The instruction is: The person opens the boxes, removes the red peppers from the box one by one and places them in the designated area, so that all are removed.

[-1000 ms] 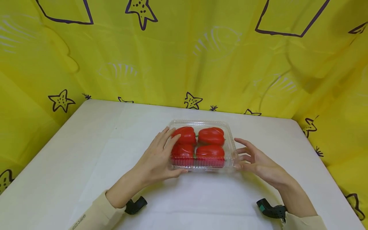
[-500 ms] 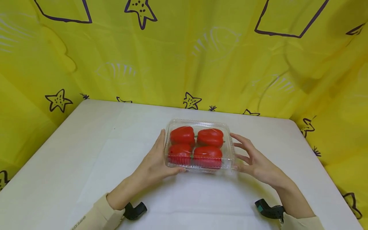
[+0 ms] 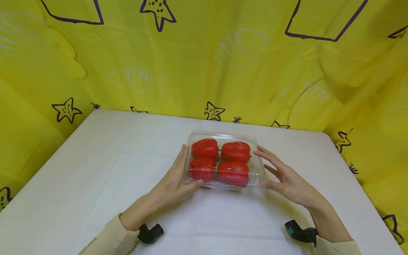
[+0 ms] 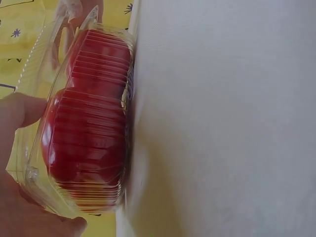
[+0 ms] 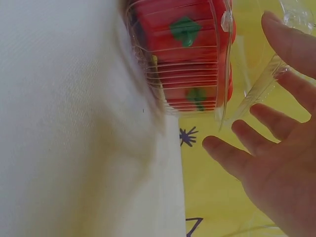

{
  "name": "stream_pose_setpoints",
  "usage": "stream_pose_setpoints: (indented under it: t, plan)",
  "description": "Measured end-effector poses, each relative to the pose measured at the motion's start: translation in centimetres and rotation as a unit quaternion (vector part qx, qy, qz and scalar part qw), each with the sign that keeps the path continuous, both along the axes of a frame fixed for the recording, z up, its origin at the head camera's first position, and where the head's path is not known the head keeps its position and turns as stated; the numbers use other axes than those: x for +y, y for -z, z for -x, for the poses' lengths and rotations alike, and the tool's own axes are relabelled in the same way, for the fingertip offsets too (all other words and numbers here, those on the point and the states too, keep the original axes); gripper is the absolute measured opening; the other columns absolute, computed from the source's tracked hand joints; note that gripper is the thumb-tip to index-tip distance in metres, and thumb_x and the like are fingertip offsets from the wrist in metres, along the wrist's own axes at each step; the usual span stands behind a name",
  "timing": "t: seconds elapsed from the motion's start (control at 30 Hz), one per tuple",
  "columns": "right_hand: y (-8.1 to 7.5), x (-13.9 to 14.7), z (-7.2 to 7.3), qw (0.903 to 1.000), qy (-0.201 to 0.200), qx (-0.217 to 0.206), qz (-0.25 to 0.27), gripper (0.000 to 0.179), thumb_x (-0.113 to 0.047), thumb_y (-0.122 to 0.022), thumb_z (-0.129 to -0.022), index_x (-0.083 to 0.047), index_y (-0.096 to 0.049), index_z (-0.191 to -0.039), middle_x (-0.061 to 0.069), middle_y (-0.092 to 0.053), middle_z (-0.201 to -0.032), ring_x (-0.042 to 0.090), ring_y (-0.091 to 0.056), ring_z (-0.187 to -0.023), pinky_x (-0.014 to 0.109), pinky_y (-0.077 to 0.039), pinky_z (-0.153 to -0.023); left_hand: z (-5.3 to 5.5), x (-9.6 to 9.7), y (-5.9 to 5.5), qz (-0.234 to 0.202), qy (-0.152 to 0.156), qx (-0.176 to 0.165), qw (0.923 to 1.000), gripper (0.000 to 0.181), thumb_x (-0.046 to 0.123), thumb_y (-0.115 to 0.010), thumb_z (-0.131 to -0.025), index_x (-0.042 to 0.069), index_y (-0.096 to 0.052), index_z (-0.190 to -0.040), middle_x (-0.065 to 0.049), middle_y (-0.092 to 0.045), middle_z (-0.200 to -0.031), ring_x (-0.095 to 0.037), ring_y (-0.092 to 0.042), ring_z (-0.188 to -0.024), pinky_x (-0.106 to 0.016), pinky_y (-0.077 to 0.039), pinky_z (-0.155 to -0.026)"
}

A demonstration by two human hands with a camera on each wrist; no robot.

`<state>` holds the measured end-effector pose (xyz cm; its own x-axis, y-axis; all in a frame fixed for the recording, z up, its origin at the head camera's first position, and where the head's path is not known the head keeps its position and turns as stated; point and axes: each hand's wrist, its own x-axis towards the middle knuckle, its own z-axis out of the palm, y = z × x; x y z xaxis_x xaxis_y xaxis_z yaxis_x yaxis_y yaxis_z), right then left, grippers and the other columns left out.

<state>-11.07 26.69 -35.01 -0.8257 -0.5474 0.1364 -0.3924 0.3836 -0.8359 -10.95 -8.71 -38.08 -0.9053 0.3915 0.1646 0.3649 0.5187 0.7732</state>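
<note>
A clear plastic clamshell container (image 3: 223, 134) with several red bell peppers (image 3: 205, 148) inside is near the middle of the table. My left hand (image 3: 170, 184) grips its left side, thumb across the front corner and fingers along the side. At the right side, my right hand (image 3: 287, 180) has its fingers spread, fingertips at the lid's edge and thumb by the front corner. In the right wrist view the lid (image 5: 259, 86) stands raised off the base at that side. Two green pepper stems (image 5: 185, 30) show through the ribbed wall there.
The white table (image 3: 105, 148) extends around the container. A yellow curtain (image 3: 191, 71) with dark starfish drawings hangs behind it and at both sides. Black wrist-worn devices (image 3: 151, 233) sit by both cream sleeves (image 3: 111, 235).
My left fingers have moved off the lid's top to the container's left side. My right fingertips have come up onto the lid's right edge. The container has shifted slightly.
</note>
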Motion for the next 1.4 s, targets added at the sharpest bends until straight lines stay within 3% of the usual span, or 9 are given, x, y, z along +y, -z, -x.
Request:
stream_pose_setpoints:
  t: [0.33, 0.63, 0.83, 0.9, 1.0, 1.13, 1.27, 1.4]
  plan:
    - [0.0, 0.1, 0.1, 0.9998, 0.005, -0.017, 0.001, 0.077, -0.001, -0.067, -0.09, -0.015, -0.029, -0.156, 0.006, -0.011, -0.168, -0.012, -0.013, -0.146, 0.004, -0.026, -0.11, -0.5, 0.2, 0.2, -0.023, 0.028, -0.027, 0.999, 0.085, 0.008, -0.051, -0.098, 0.007, 0.008, -0.159, -0.004, 0.014, -0.167, -0.022, 0.006, -0.156, -0.049, -0.01, -0.125]
    - [0.1, 0.1, 0.0, 0.9996, 0.018, -0.022, -0.006, 0.077, -0.005, -0.067, -0.091, -0.018, -0.029, -0.156, 0.003, -0.012, -0.168, -0.015, -0.014, -0.144, 0.003, -0.026, -0.109, -0.8, 0.4, 0.1, 0.002, 0.012, -0.005, 0.9999, 0.075, -0.001, -0.044, -0.098, -0.002, 0.001, -0.158, -0.012, 0.007, -0.168, -0.028, 0.001, -0.156, -0.05, -0.011, -0.125]
    - [-0.2, 0.1, 0.0, 0.9997, 0.022, -0.013, -0.005, 0.079, -0.004, -0.067, -0.091, -0.022, -0.028, -0.157, 0.004, -0.013, -0.168, -0.012, -0.014, -0.146, 0.004, -0.027, -0.109, -0.3, -0.2, -0.3, 0.02, 0.004, 0.005, 0.9998, 0.076, 0.003, -0.045, -0.098, 0.002, -0.001, -0.159, -0.011, 0.0, -0.168, -0.025, -0.005, -0.156, -0.046, -0.016, -0.124]
    - [-0.4, 0.1, 0.0, 0.9996, 0.024, -0.014, -0.005, 0.078, -0.004, -0.066, -0.092, -0.021, -0.027, -0.157, 0.003, -0.012, -0.168, -0.006, -0.014, -0.148, 0.004, -0.027, -0.109, -0.1, -0.5, -0.5, 0.016, -0.004, 0.001, 0.9999, 0.08, 0.006, -0.05, -0.097, 0.004, 0.0, -0.159, -0.01, -0.004, -0.168, -0.025, -0.008, -0.155, -0.046, -0.017, -0.124]
    - [-0.7, 0.1, 0.1, 0.9993, 0.03, -0.023, -0.003, 0.078, -0.006, -0.064, -0.094, -0.02, -0.024, -0.158, 0.0, -0.012, -0.167, 0.014, -0.013, -0.154, 0.005, -0.029, -0.107, 0.4, -1.0, -0.9, 0.015, -0.011, -0.02, 0.9996, 0.087, 0.008, -0.055, -0.094, 0.005, 0.002, -0.159, -0.01, -0.006, -0.168, -0.026, -0.01, -0.155, -0.047, -0.017, -0.124]
    - [-1.1, 0.0, 0.1, 0.9988, 0.039, -0.029, -0.001, 0.075, -0.007, -0.061, -0.096, -0.021, -0.023, -0.159, 0.0, -0.015, -0.167, 0.041, -0.013, -0.151, 0.008, -0.033, -0.107, 0.8, -1.6, -1.2, 0.037, 0.012, -0.053, 0.9978, 0.089, 0.009, -0.054, -0.093, 0.004, 0.006, -0.158, -0.01, 0.0, -0.168, -0.027, -0.005, -0.156, -0.048, -0.013, -0.125]
    - [-1.6, 0.0, 0.2, 0.9979, 0.052, -0.038, 0.013, 0.069, -0.007, -0.056, -0.099, -0.021, -0.023, -0.159, 0.002, -0.017, -0.166, 0.045, -0.016, -0.15, 0.011, -0.039, -0.104, 0.9, -2.0, -1.5, 0.068, 0.032, -0.076, 0.9943, 0.088, 0.016, -0.053, -0.095, 0.006, 0.006, -0.159, -0.007, 0.003, -0.168, -0.026, -0.003, -0.156, -0.049, -0.012, -0.125]
    - [-2.1, -0.1, 0.6, 0.9965, 0.072, -0.037, 0.024, 0.062, -0.012, -0.049, -0.104, -0.023, -0.024, -0.159, 0.003, -0.018, -0.166, 0.04, -0.021, -0.15, 0.009, -0.041, -0.1, 0.8, -2.3, -1.6, 0.121, 0.039, -0.055, 0.9903, 0.083, 0.027, -0.054, -0.098, 0.005, -0.003, -0.159, -0.008, 0.0, -0.168, -0.027, -0.004, -0.156, -0.049, -0.015, -0.125]
